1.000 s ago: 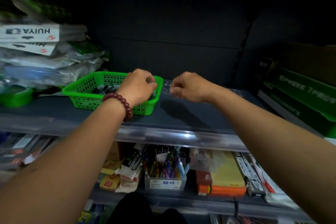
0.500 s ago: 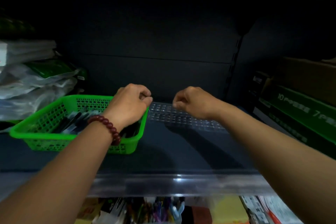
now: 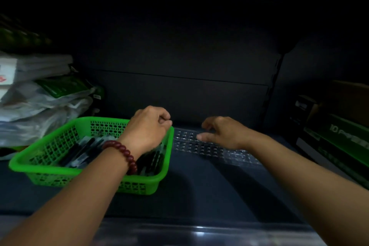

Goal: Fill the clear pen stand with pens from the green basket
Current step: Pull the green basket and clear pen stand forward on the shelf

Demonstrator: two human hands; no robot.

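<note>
A green mesh basket [image 3: 40, 168] stands on the left of a dark shelf, with several dark pens [image 3: 83, 152] lying in it. My left hand [image 3: 147, 128], with a red bead bracelet on the wrist, has its fingers curled over the basket's far right corner and seems to grip the rim. Right of the basket lies the clear pen stand [image 3: 209, 150], a flat transparent grid of holes with no pens showing in it. My right hand [image 3: 221, 132] rests on the stand's far edge, fingers spread downward and thumb stretched out to the left.
Plastic-wrapped packs [image 3: 40, 106] are piled behind and left of the basket. Green and black boxes [image 3: 343, 142] line the right side. The shelf's back wall is dark, and a clear strip [image 3: 199, 231] runs along its front edge.
The view has tilted upward, so the lower shelf is out of sight. My right hand has gone from a fist to spread fingers resting on the stand. My left hand stays at the basket's corner.
</note>
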